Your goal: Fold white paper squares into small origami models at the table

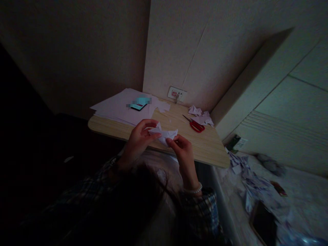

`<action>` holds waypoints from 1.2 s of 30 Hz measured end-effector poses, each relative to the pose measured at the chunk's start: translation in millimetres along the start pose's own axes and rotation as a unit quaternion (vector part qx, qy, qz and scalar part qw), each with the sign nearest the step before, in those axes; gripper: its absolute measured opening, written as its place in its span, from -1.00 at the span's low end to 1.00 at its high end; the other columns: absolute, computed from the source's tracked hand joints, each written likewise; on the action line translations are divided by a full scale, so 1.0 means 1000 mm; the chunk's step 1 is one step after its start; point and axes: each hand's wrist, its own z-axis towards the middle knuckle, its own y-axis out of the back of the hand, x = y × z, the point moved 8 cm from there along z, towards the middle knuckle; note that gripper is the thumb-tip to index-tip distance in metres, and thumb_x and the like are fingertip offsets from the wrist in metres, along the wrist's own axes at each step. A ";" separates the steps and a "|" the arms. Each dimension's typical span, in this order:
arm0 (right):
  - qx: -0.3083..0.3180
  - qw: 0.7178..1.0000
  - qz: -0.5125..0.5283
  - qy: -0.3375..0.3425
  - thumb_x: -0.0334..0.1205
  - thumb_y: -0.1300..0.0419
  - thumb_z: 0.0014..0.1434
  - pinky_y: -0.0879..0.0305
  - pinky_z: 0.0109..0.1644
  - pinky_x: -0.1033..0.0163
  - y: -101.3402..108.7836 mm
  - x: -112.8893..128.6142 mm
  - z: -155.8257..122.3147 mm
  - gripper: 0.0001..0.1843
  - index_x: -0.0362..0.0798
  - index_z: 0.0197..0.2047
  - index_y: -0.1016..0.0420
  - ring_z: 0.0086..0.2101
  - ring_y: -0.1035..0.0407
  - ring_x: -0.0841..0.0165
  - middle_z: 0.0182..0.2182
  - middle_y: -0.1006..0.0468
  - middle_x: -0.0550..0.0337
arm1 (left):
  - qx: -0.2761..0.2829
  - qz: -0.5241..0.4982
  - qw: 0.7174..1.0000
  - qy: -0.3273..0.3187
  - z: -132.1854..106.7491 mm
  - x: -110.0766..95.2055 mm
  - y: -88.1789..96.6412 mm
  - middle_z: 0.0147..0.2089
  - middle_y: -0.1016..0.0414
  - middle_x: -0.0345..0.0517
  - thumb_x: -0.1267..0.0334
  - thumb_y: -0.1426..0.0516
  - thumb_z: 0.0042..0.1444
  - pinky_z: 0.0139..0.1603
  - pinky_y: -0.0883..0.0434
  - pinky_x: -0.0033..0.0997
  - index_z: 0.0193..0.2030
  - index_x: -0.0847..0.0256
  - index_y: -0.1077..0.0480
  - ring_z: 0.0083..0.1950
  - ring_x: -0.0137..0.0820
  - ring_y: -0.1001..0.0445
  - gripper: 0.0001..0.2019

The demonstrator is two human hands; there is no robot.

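A folded white paper piece [167, 134] with pointed corners is held up over the front edge of the small wooden table [179, 118]. My left hand [142, 136] grips its left end, thumb in front and fingers behind. At its lower right, my right hand [182, 147] pinches it between thumb and fingers. Beyond the hands, red-handled scissors [196, 126] lie on the table with the blades pointing to the back left. Several folded paper pieces [202, 118] are heaped beside them.
White paper sheets [115, 106] lie at the table's left, a lit phone [139, 103] on top. Paper scraps [162, 106] are near the wall socket [176, 93]. On the bed [302, 191] at right are more folded papers [241, 164], a dark tablet-like device [263, 222] and a grey cloth-like bundle [270, 164].
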 end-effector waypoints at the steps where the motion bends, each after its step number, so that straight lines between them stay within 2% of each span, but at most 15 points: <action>1: -0.008 1.000 0.003 0.002 -0.14 -0.30 -0.02 -0.14 -0.32 0.32 0.000 -0.001 0.000 -0.76 -0.07 -0.54 -0.37 -0.47 -0.25 0.46 -0.55 -0.39 0.33 | -0.005 0.002 1.000 -0.001 0.001 0.000 0.000 -0.15 -0.43 -0.14 0.33 -0.29 -0.23 -0.12 -0.41 -0.39 -0.21 0.21 -0.35 -0.08 -0.34 -0.43 -0.63; 6: -0.041 0.999 0.034 0.010 -0.17 -0.30 -0.03 -0.10 -0.33 0.32 0.001 0.001 -0.001 -0.76 -0.08 -0.58 -0.35 -0.48 -0.20 0.47 -0.59 -0.35 0.35 | -0.021 -0.012 1.000 0.002 0.003 0.000 0.001 -0.12 -0.45 -0.10 0.32 -0.30 -0.26 -0.06 -0.41 -0.34 -0.19 0.21 -0.34 -0.03 -0.30 -0.43 -0.59; 9: -0.069 0.996 0.053 0.013 -0.17 -0.30 -0.05 -0.10 -0.32 0.32 0.001 0.003 -0.001 -0.73 -0.08 -0.62 -0.33 -0.49 -0.18 0.48 -0.61 -0.32 0.37 | -0.022 -0.038 0.999 0.032 0.002 0.008 -0.001 -0.04 -0.45 -0.07 0.30 -0.31 -0.25 0.03 -0.38 -0.30 -0.12 0.20 -0.32 0.05 -0.27 -0.42 -0.53; 11: -0.087 0.994 0.067 0.014 -0.17 -0.29 -0.05 -0.10 -0.32 0.31 0.001 0.004 -0.002 -0.73 -0.07 -0.62 -0.32 -0.49 -0.17 0.48 -0.62 -0.31 0.37 | 0.024 -0.083 0.992 0.088 -0.001 0.019 -0.011 -0.06 -0.50 -0.05 0.28 -0.31 -0.22 0.06 -0.37 -0.26 -0.12 0.23 -0.33 0.03 -0.25 -0.45 -0.54; 14: -0.091 0.993 0.072 0.019 -0.16 -0.28 -0.04 -0.13 -0.30 0.31 0.000 0.004 -0.002 -0.73 -0.07 -0.61 -0.32 -0.49 -0.18 0.47 -0.61 -0.32 0.37 | 0.118 -0.146 0.968 0.167 -0.009 0.030 -0.029 -0.19 -0.56 -0.05 0.25 -0.28 -0.14 0.05 -0.39 -0.22 -0.16 0.29 -0.38 -0.09 -0.26 -0.52 -0.63; 17: -0.058 0.998 0.020 0.021 -0.11 -0.23 0.02 -0.18 -0.26 0.29 0.002 0.003 -0.002 -0.76 -0.08 -0.55 -0.40 -0.44 -0.24 0.43 -0.55 -0.39 0.31 | 0.111 -0.154 0.968 0.162 -0.009 0.025 -0.026 -0.23 -0.57 -0.08 0.27 -0.28 -0.12 0.01 -0.42 -0.26 -0.18 0.29 -0.40 -0.17 -0.31 -0.54 -0.67; 20: -0.073 0.995 -0.064 0.029 -0.11 -0.20 0.06 -0.24 -0.22 0.26 0.018 0.003 -0.002 -0.79 -0.05 -0.29 -0.47 -0.35 -0.31 0.38 -0.37 -0.48 0.22 | 0.080 -0.117 0.978 0.156 -0.001 0.023 -0.014 -0.27 -0.56 -0.12 0.28 -0.28 -0.16 -0.09 -0.45 -0.30 -0.18 0.27 -0.38 -0.22 -0.33 -0.53 -0.65; 22: -0.101 0.982 -0.141 0.076 -0.15 -0.25 0.03 -0.27 -0.19 0.23 0.031 0.011 -0.003 -0.71 -0.01 -0.15 -0.42 -0.26 -0.32 0.34 -0.19 -0.46 0.15 | 0.056 -0.053 0.981 0.176 0.005 0.032 -0.005 -0.36 -0.52 -0.20 0.31 -0.31 -0.23 -0.21 -0.47 -0.33 -0.14 0.25 -0.32 -0.30 -0.36 -0.53 -0.55; 23: -0.087 0.974 -0.182 0.108 -0.18 -0.25 0.04 -0.28 -0.15 0.20 0.031 0.017 -0.003 -0.69 0.01 -0.12 -0.41 -0.21 -0.32 0.31 -0.13 -0.44 0.12 | 0.065 -0.025 0.982 0.176 0.008 0.036 -0.004 -0.37 -0.50 -0.23 0.33 -0.30 -0.24 -0.25 -0.46 -0.35 -0.09 0.24 -0.30 -0.32 -0.37 -0.52 -0.50; 26: 0.014 0.937 -0.295 0.185 -0.29 -0.19 0.10 -0.22 0.02 0.12 0.014 0.025 0.001 -0.81 0.04 -0.17 -0.47 -0.07 -0.29 0.25 -0.13 -0.43 0.10 | 0.105 0.051 0.984 0.136 0.019 0.048 -0.009 -0.34 -0.47 -0.25 0.35 -0.28 -0.24 -0.34 -0.43 -0.40 0.04 0.21 -0.21 -0.41 -0.42 -0.49 -0.38; 28: 0.063 0.912 -0.349 0.205 -0.34 -0.16 0.12 -0.20 0.04 0.11 0.004 0.021 0.005 -0.85 0.03 -0.24 -0.51 -0.08 -0.29 0.23 -0.15 -0.43 0.09 | 0.132 0.105 0.982 0.089 0.024 0.052 -0.013 -0.26 -0.49 -0.17 0.35 -0.26 -0.18 -0.31 -0.43 -0.38 0.10 0.21 -0.17 -0.37 -0.41 -0.51 -0.36; 31: 0.116 0.897 -0.383 0.190 -0.41 -0.11 0.13 -0.22 -0.03 0.13 -0.004 0.007 0.012 -0.83 -0.03 -0.32 -0.52 -0.16 -0.32 0.24 -0.27 -0.47 0.09 | 0.137 0.232 0.963 -0.014 0.028 0.045 -0.014 -0.13 -0.48 -0.06 0.37 -0.22 -0.10 -0.21 -0.44 -0.31 -0.01 0.23 -0.32 -0.32 -0.39 -0.50 -0.56; 34: 0.112 0.901 -0.373 0.193 -0.40 -0.11 0.14 -0.23 -0.06 0.15 0.004 0.001 0.016 -0.84 -0.06 -0.32 -0.51 -0.19 -0.33 0.25 -0.29 -0.49 0.08 | 0.134 0.318 0.928 -0.140 0.027 0.024 -0.016 -0.10 -0.46 -0.02 0.41 -0.18 -0.03 -0.07 -0.40 -0.29 -0.24 0.25 -0.46 -0.13 -0.33 -0.46 -0.84; 36: 0.081 0.909 -0.355 0.204 -0.39 -0.12 0.14 -0.23 -0.07 0.16 0.015 0.003 0.017 -0.86 -0.05 -0.33 -0.51 -0.21 -0.33 0.26 -0.30 -0.50 0.10 | 0.180 0.349 0.901 -0.185 0.024 0.017 -0.022 -0.20 -0.50 -0.06 0.39 -0.16 0.03 -0.01 -0.37 -0.29 -0.34 0.23 -0.49 -0.10 -0.31 -0.45 -0.92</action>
